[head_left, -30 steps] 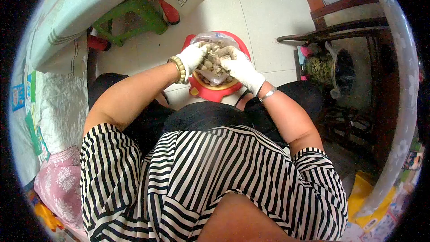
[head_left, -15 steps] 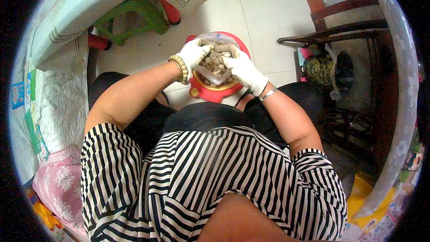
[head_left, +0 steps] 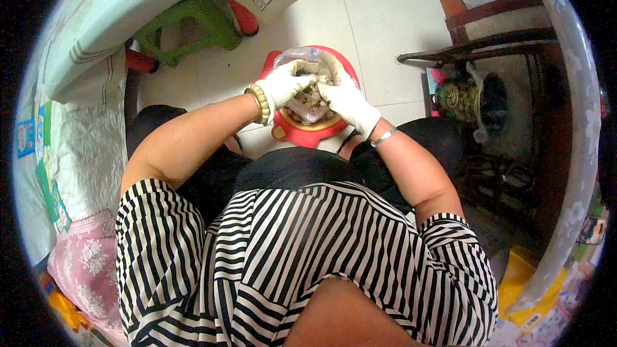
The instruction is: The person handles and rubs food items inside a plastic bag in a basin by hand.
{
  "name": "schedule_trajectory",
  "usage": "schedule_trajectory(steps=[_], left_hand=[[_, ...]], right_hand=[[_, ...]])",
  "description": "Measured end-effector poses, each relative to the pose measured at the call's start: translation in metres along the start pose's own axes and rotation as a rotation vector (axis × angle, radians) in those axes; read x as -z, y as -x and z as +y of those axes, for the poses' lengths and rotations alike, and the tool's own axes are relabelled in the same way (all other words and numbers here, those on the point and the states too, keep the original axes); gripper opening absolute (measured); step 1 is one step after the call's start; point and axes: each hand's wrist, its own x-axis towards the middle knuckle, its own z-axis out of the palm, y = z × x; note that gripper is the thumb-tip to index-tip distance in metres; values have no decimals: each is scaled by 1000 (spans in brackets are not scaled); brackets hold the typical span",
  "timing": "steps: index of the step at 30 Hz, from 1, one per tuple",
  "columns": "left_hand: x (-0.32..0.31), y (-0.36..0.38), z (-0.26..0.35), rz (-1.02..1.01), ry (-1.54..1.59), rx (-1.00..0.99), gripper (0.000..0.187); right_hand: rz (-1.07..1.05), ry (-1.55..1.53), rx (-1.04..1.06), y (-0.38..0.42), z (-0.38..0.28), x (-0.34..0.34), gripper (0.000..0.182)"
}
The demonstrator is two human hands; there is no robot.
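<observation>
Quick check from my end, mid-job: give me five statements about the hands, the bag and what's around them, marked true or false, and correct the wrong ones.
1. The left hand and the right hand both wear white gloves. True.
2. The hands are wide apart, well away from the bag. False: they are close together over the clear bag.
3. Small pale pieces show in the bag. True.
4. The beaded bracelet is on the right wrist. False: the beaded bracelet is on the left; the right has a silver-coloured band.
5. The stool under the table is blue. False: it is a green stool.
</observation>
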Motion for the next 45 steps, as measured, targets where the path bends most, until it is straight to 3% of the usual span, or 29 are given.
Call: schedule_trajectory(steps=[1,3,7,9,10,12,15,21,31,33,34,36,40,42,45], left_hand=[[-3,4,6,-26,-61,-67,35],[-5,7,10,-20,-18,-32,31],[-3,0,-2,-45,42,8,25],[-1,-2,-4,-26,13,-25,23],[0,-2,-4,8,6,-21,21],[0,-2,-4,42,-1,-17,19],[-1,-1,-3,67,78,-25,14],[0,-2,-5,118,159,-22,25],[0,-5,-5,-25,273,-55,35],[0,-8,-8,-34,251,-68,33],[2,-12,-12,-57,223,-58,32],[2,-12,-13,-80,196,-49,31],[2,-10,-9,-65,277,2,28],[1,-7,-6,-58,276,14,28],[-4,5,12,36,199,55,29]], right_hand=[[-1,1,-1,0,0,-1,65],[-62,-142,14,0,0,-3,74],[-70,-115,-21,3,0,-4,75],[-4,-119,162,3,5,-7,62],[-5,-118,162,2,6,-4,62],[79,19,-48,-1,5,2,44],[58,-54,3,-1,6,4,32],[45,-92,47,-5,10,5,30],[64,-99,141,-4,10,8,33],[82,317,232,-1,1,9,32],[82,317,231,-1,2,9,32],[87,615,418,-2,7,10,30],[26,508,426,0,-3,4,29],[-20,308,239,15,-31,-6,28],[-3,376,303,-1,-2,1,28]])
